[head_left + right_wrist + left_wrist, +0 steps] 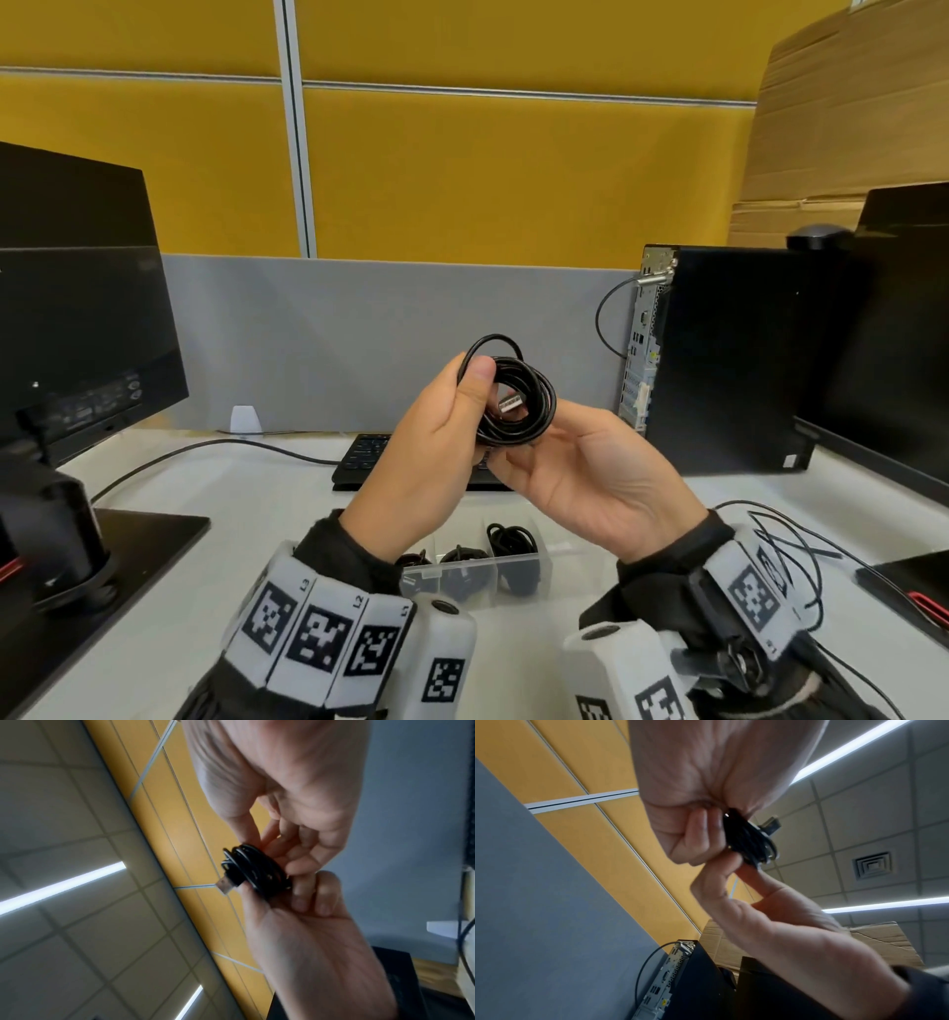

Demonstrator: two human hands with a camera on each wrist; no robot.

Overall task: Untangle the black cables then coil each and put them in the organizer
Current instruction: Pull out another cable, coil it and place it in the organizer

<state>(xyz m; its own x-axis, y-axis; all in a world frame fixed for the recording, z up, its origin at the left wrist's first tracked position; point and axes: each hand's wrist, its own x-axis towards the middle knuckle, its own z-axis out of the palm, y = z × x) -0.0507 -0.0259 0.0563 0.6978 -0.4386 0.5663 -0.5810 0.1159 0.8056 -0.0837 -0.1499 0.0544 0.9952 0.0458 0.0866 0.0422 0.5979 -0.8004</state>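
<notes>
Two hands held one coiled black cable [516, 398] up above the tabletop [246, 514]; the left hand [436, 426] pinched its side with thumb and fingers; the right hand [580, 473] pinched it from below; the clear organizer [493, 570] sat underneath with other coils inside.

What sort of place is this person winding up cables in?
Most likely an office cubicle. A keyboard, a monitor and a desktop computer tower stand on a white desk, with grey and yellow partition panels behind it.
</notes>
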